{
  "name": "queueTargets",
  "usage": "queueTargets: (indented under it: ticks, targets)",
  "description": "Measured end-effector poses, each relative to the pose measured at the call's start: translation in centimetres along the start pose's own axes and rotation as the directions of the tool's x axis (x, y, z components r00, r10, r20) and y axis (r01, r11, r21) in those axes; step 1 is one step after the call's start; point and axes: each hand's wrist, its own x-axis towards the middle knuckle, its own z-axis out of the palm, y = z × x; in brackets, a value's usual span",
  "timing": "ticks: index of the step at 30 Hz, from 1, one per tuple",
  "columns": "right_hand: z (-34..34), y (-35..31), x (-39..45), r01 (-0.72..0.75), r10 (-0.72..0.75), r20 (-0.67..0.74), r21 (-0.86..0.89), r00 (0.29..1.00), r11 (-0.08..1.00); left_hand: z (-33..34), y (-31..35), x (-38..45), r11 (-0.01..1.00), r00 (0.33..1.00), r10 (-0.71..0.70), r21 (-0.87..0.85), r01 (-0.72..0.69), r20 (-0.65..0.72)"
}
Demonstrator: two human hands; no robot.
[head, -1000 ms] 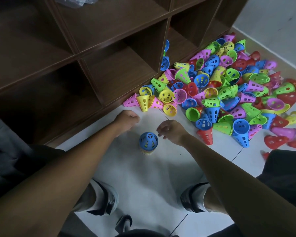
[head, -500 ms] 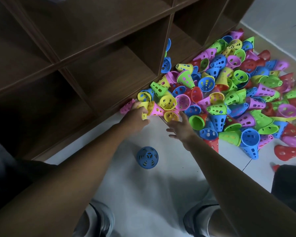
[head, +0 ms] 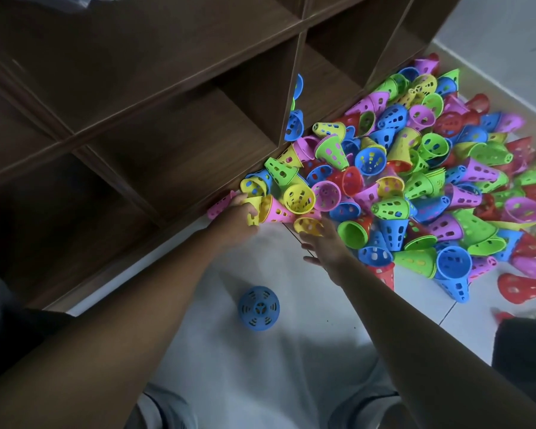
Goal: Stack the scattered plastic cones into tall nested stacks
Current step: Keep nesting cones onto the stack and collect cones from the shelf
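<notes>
A big heap of perforated plastic cones (head: 415, 181) in yellow, green, blue, pink and red lies on the floor against the shelf. A short stack topped by a blue cone (head: 258, 308) stands upright on the white floor between my arms. My left hand (head: 237, 219) grips a yellow cone (head: 254, 209) at the heap's near left edge, beside a pink cone (head: 218, 205). My right hand (head: 325, 243) reaches with spread fingers onto another yellow cone (head: 307, 226) lying on its side.
A dark wooden shelf unit (head: 167, 103) with open compartments stands along the left and back; a few cones lean inside one compartment (head: 293, 125). White tiled floor (head: 260, 366) stretches in front. My knees show at the bottom edge.
Both hands moved away from the blue-topped stack up to the heap's near edge. My left hand has closed on a yellow cone; my right hand has opened onto another.
</notes>
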Motion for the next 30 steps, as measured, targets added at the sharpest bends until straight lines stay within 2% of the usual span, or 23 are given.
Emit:
queueTargets:
  ticks: [3,9,11,15,21,24,26,30]
  targets:
    - [-0.5,0.4,0.6,0.004,-0.001,-0.087,0.033,0.996,0.999,0.0,0.4,0.1,1.0,1.0,-0.023,0.012,0.023,-0.012]
    - [-1.6,0.9,0.8,0.054,-0.095,-0.33,-0.132,0.939,0.99,-0.8,1.8,-1.4,0.997,1.0,0.007,0.076,-0.007,0.001]
    - [-2.0,1.2,0.9,0.047,-0.128,-0.404,-0.203,0.906,0.978,-0.9,1.8,-1.9,0.998,0.999,0.019,0.054,-0.018,-0.028]
    - [-2.6,0.9,-0.2,0.024,-0.22,-0.533,-0.349,0.817,0.937,-0.7,2.1,-3.2,0.995,0.991,-0.054,-0.091,0.043,-0.124]
    - [-3.3,0.5,-1.9,0.053,-0.265,-0.595,-0.348,0.759,0.936,-0.5,2.5,-5.2,0.933,0.981,-0.131,-0.353,0.074,-0.141]
    - [-3.4,0.4,-2.9,0.08,-0.285,-0.584,-0.351,0.76,0.933,-0.8,2.4,-6.5,0.919,0.991,-0.094,-0.391,0.048,-0.098]
    - [-3.4,0.4,-3.5,0.094,-0.289,-0.563,-0.349,0.774,0.933,-1.2,2.1,-7.1,0.921,0.994,-0.089,-0.385,0.055,-0.07]
    - [-3.5,0.4,-4.1,0.155,-0.253,-0.485,-0.234,0.837,0.96,-2.3,2.3,-8.5,0.838,0.995,-0.097,-0.538,0.09,0.017]
